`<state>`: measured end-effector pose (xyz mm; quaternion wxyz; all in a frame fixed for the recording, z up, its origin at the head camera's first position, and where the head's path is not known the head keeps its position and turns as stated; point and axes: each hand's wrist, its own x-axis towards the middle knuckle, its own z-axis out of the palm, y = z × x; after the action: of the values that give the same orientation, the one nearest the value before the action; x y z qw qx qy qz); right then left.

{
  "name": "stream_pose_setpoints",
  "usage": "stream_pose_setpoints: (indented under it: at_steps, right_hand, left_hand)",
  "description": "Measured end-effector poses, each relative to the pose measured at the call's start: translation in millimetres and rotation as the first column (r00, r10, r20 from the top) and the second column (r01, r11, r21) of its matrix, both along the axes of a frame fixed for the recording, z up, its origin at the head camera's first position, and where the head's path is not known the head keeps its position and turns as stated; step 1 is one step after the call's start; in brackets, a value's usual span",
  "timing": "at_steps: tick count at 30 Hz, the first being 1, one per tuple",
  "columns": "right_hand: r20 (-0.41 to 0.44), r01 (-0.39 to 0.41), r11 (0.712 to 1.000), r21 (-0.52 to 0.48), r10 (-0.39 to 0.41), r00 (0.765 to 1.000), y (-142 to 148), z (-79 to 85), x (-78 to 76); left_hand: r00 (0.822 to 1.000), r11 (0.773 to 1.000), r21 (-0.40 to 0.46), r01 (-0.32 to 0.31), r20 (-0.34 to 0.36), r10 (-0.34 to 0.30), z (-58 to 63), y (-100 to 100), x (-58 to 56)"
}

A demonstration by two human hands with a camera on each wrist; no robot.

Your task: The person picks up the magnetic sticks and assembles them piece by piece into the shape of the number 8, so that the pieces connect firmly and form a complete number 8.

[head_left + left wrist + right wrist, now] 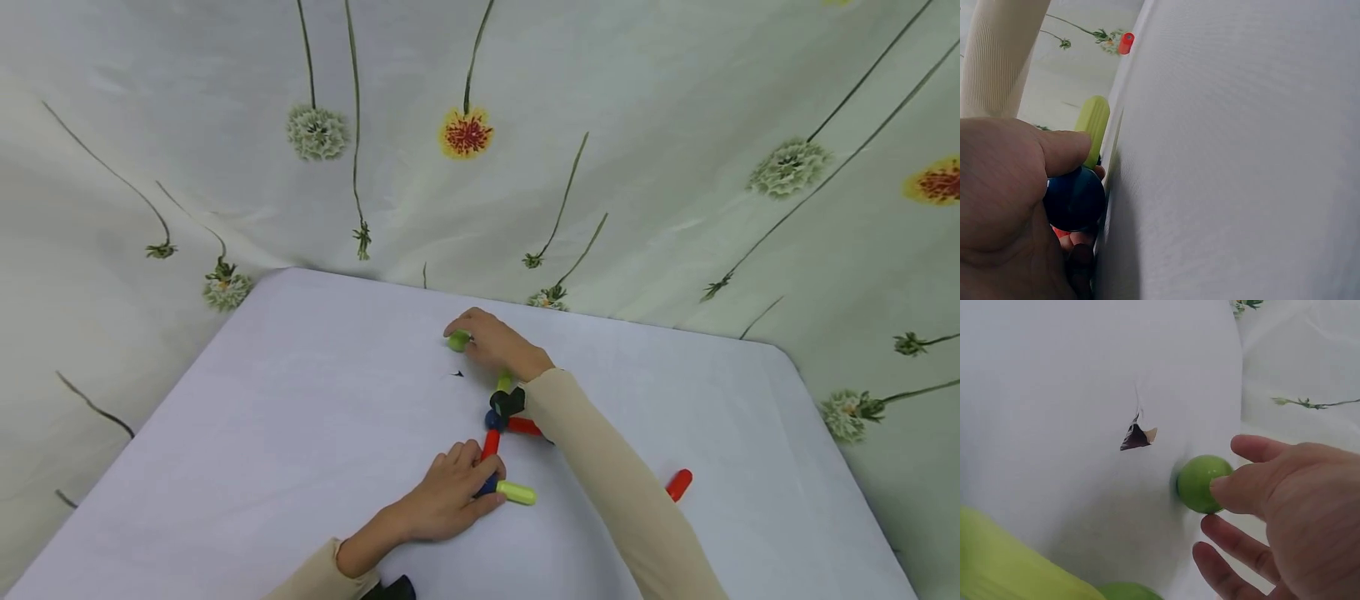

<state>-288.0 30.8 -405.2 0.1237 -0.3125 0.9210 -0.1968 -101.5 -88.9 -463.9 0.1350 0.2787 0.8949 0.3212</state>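
Note:
My left hand [447, 497] grips a dark blue ball [1075, 199] of a ball-and-stick structure low on the table. From that ball a yellow-green rod [517, 493] sticks out to the right, and a red rod [491, 444] runs up to another blue ball [495, 421]. A second red rod [523, 426] and a yellow-green rod [504, 382] branch off there, partly hidden by the right wrist. Farther back, my right hand [491, 340] has its thumb and a fingertip against a loose green ball [1200, 484]; the index finger stands off it.
A loose red rod [679, 483] lies right of my right sleeve, partly covered. Near the green ball there is a small dark torn spot [1138, 435] in the white table covering [300, 400]. A flower-printed cloth [637, 100] hangs behind the table.

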Motion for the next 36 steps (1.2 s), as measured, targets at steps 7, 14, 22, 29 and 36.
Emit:
stream_pose_setpoints:
  at_steps: [7, 14, 22, 29, 36]
  right_hand:
    - [0.008, -0.023, 1.0, -0.021, 0.023, 1.0, 0.7, -7.5, -8.8]
    - [0.01, -0.021, 1.0, 0.013, 0.021, 1.0, 5.9, -11.6, -7.2]
    - [-0.017, -0.045, 0.999, -0.016, 0.045, 0.999, 21.5, -11.3, 8.9]
    - [-0.123, -0.053, 0.977, -0.207, 0.027, 0.992, 46.9, -17.9, 29.0]
    - [-0.169, -0.021, 0.939, -0.345, -0.041, 0.985, 77.4, -6.0, 49.6]
  left_hand:
    - [1.0, 1.0, 0.0, 0.006, 0.002, -0.006, -0.4, -0.2, 0.3]
    - [1.0, 1.0, -0.011, 0.003, 0.01, -0.003, 1.2, -0.5, 0.0]
    - [1.0, 1.0, -0.005, 0.005, -0.005, -0.005, -1.0, -0.8, 0.3]
    - [1.0, 1.0, -0.007, 0.011, -0.015, -0.011, -1.8, -0.6, 0.5]
    - [1.0, 1.0, -0.021, 0.006, 0.002, -0.006, -0.2, 2.3, -2.0]
